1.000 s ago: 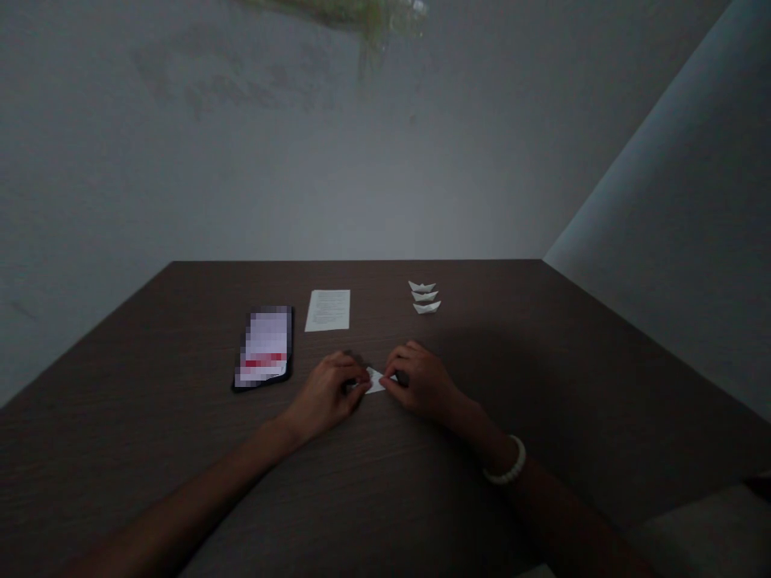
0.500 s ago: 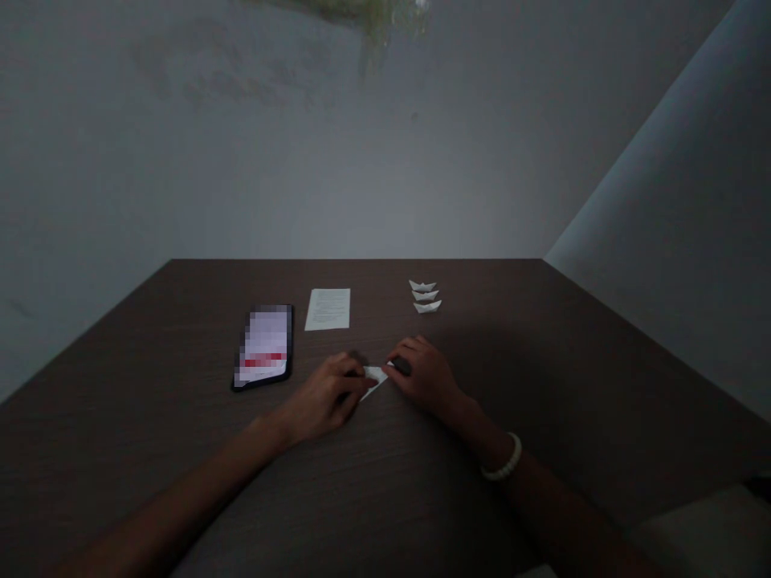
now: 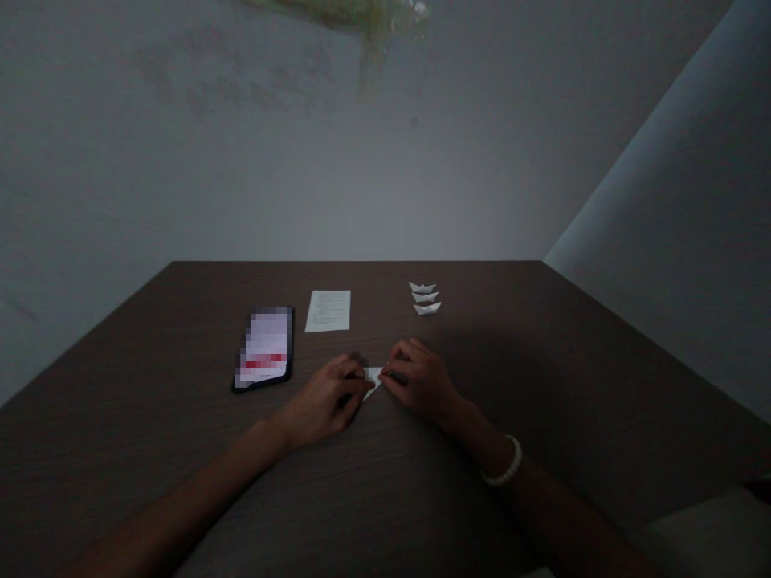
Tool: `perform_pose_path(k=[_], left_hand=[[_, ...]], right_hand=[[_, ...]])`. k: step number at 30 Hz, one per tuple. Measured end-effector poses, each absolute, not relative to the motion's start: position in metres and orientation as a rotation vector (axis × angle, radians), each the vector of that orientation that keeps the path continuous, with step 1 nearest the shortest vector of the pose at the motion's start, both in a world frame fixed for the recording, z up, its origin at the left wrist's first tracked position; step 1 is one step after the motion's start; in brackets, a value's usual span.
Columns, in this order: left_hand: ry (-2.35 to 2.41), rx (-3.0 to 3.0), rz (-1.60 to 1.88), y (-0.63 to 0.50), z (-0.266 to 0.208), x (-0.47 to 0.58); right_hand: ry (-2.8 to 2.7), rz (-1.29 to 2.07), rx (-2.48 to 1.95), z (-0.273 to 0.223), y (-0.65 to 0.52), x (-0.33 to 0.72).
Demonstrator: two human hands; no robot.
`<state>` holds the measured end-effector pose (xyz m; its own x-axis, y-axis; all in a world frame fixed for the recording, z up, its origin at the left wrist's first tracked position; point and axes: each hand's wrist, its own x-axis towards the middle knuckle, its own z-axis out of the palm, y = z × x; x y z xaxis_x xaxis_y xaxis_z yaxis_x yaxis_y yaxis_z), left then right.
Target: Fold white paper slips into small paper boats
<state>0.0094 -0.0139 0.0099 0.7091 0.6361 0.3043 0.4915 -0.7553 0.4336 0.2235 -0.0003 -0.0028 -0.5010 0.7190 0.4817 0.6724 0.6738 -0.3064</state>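
Observation:
A small folded piece of white paper (image 3: 372, 380) lies on the brown table between my two hands. My left hand (image 3: 330, 399) is closed on its left side, thumb and fingers pressing the paper. My right hand (image 3: 418, 379) pinches the right corner between thumb and forefinger, and a white beaded bracelet (image 3: 509, 461) circles that wrist. The fingers cover both ends of the paper, so its full shape is hidden. Beyond my right hand, three folded paper boats (image 3: 427, 308) stand in a close row.
A printed sheet of white paper (image 3: 328, 311) lies behind my left hand. Left of it rests a phone (image 3: 265, 349) with a lit, blurred screen. The brown table (image 3: 385, 498) runs back to a stained grey wall (image 3: 289, 177).
My right thumb and forefinger have moved slightly left and closed down at the paper's right corner, which was lifted before. My left hand keeps its place.

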Motion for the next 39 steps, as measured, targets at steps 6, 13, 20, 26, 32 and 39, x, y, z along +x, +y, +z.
perform_pose_path(k=[6, 13, 20, 26, 32, 39], left_hand=[[0.897, 2.588, 0.678, -0.014, 0.010, 0.012], [0.886, 2.605, 0.687, -0.013, 0.008, 0.011], [0.880, 2.619, 0.689, -0.013, 0.007, 0.010], [0.887, 2.612, 0.681, -0.014, 0.007, 0.008], [0.892, 2.618, 0.688, -0.015, 0.007, 0.006], [0.937, 2.661, 0.645, -0.018, 0.009, 0.005]], right_hand=[[-2.251, 0.197, -1.125, -0.006, -0.003, 0.221], [-2.217, 0.217, -1.169, -0.006, -0.004, 0.219], [-2.195, 0.188, -1.208, -0.008, -0.001, 0.223], [-2.162, 0.145, -1.278, -0.008, 0.004, 0.229], [-2.109, 0.085, -1.379, -0.007, 0.011, 0.239], [-2.252, 0.141, -1.073, -0.003, 0.008, 0.240]])
